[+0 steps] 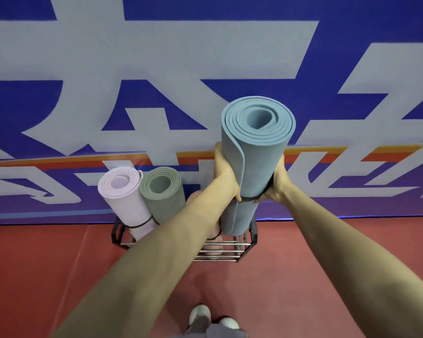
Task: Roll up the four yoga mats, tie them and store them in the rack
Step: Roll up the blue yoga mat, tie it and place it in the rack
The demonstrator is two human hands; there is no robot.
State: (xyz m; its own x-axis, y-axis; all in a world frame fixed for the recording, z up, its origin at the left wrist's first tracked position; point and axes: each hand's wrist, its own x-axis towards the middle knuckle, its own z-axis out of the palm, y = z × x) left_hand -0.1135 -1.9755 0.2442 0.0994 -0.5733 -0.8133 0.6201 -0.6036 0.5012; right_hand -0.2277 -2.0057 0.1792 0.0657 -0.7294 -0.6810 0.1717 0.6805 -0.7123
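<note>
I hold a rolled blue yoga mat [253, 162] upright between both hands, a black band around its middle. My left hand [226, 174] grips its left side and my right hand [277, 181] grips its right side at the band. Its lower end hangs over the right part of the black wire rack [250, 236]. A rolled lilac mat [125, 198] and a rolled green mat [163, 193] stand in the rack's left part, each tied with a black band. A pink rolled mat [213, 245] stands in the rack, mostly hidden behind my left forearm.
The rack stands on a red floor [47, 276] against a wall covered by a blue banner [156, 93] with large pale letters. My shoes [200, 314] show at the bottom of the view, a step back from the rack.
</note>
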